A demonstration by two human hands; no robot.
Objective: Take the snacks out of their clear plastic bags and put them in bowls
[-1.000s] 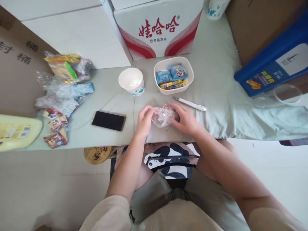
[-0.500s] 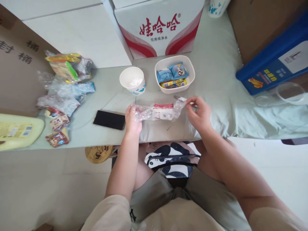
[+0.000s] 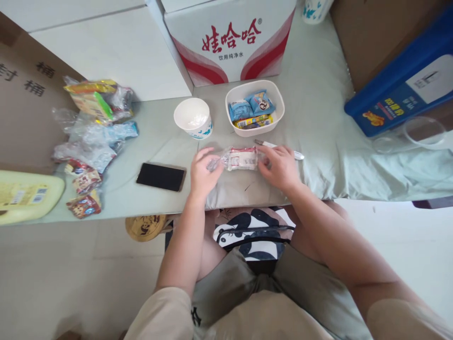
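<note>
A small red-and-white packet in clear plastic wrap (image 3: 243, 159) lies level between my hands, just above or on the cloth. My left hand (image 3: 205, 174) holds the twisted clear end of the wrap between thumb and curled fingers. At the other end, the fingers of my right hand (image 3: 281, 167) close on the wrap beside the label. Just behind my right fingers rests a slim white tool with a grey metal tip (image 3: 299, 155), partly covered by that hand.
Behind the packet stand a white paper cup (image 3: 193, 118) and a white plastic tub (image 3: 279, 111) holding blue and yellow snack packets. A black phone (image 3: 161, 177) lies to the left, near crumpled wrappers (image 3: 94, 153). Farther back are a white carton (image 3: 230, 71) and a blue container (image 3: 399, 89).
My hands have come closer together, and the wrap's ends are no longer stretched out. My right hand has moved left, leaving more of the white tool showing.
</note>
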